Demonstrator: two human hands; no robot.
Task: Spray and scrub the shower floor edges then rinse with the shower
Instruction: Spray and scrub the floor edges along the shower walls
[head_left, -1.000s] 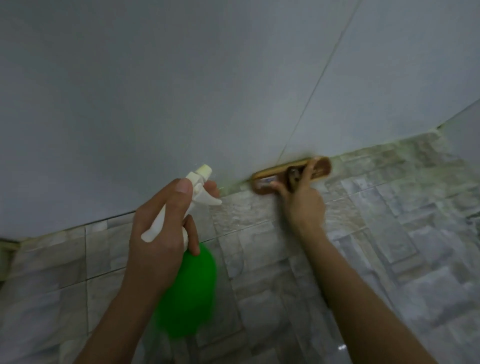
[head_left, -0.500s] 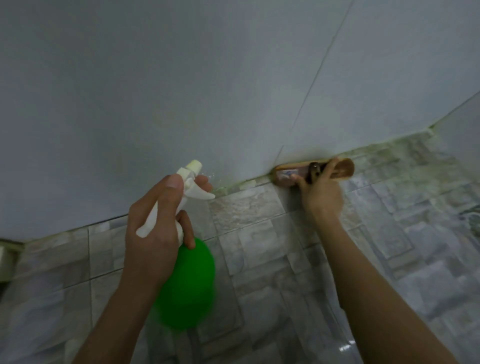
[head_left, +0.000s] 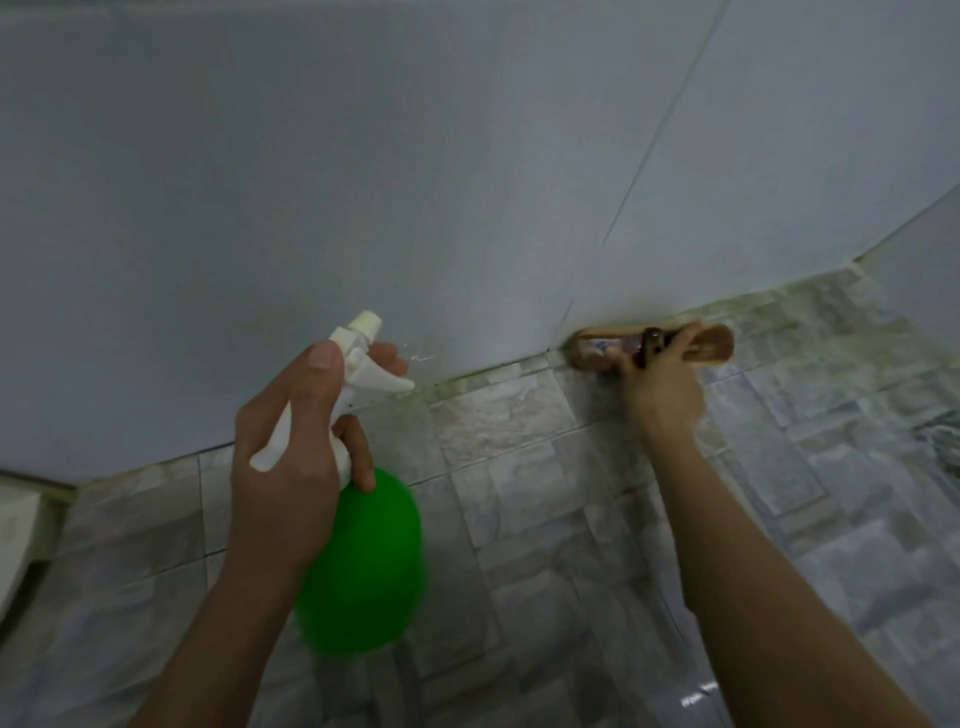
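The left hand (head_left: 283, 462) is clamped on a green spray bottle (head_left: 363, 561), held low above the tiled floor (head_left: 519, 519). Its fingers curl round the white neck, the thumb lies along the top of the spray head, and one finger sits across the front of the trigger (head_left: 384, 382). The nozzle (head_left: 366, 322) points up and away, toward the foot of the grey wall (head_left: 415, 156). A few bright specks show on the wall just beside the trigger.

The right hand (head_left: 662, 384) reaches further out and grips a wooden brush (head_left: 714, 343), fingers wrapped over its back. The brush lies lengthwise along the edge (head_left: 488, 371) where wall meets floor, pressed into that joint, just right of a thin seam in the wall. Its bristles cannot be made out.

A greenish film runs along the edge between bottle and brush and on toward the corner (head_left: 857, 262) at the right. The floor tiles near it look mottled and wet. A pale object (head_left: 15, 519) sits at the far left; I cannot tell what it is.
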